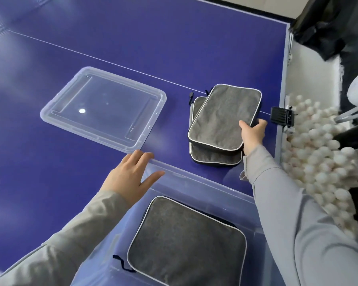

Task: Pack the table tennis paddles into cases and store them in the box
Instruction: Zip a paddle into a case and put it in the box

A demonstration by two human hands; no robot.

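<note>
head cam | looks forward and down | close over table [50, 182] | single view

No legible text, label, brand or number on any surface, grey cases [223, 116] plain with pale piping, clear box [194, 182] and lid [103, 108] unmarked, blue tabletop [132, 48] bearing only white lines, small mark on black clip [280, 118] unreadable
</note>
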